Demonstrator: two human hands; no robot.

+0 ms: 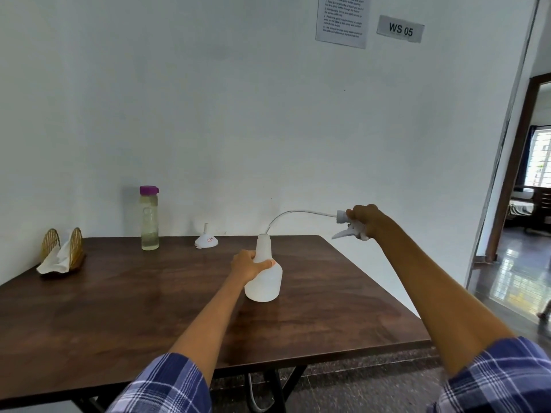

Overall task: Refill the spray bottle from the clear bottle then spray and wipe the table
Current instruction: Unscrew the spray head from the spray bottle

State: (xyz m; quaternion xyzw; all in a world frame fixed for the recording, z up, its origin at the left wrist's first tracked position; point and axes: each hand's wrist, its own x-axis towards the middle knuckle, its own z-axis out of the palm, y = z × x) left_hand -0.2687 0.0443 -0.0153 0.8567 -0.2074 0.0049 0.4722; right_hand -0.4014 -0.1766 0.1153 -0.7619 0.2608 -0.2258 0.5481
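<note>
A white spray bottle [265,281] stands upright on the dark wooden table [149,308], its neck uncapped. My left hand [247,265] grips it around the shoulder. My right hand [365,220] holds the white trigger head [347,228] up and to the right of the bottle. Its thin dip tube [295,213] curves back, with the end still at the bottle's mouth. The clear bottle [149,220] with a purple cap stands at the back of the table, partly filled with pale liquid. A white funnel [206,241] rests upside down between the two bottles.
A woven holder with white tissues [61,254] sits at the table's back left. A white wall runs behind the table. The table's right edge [384,290] borders open floor and a doorway [524,180].
</note>
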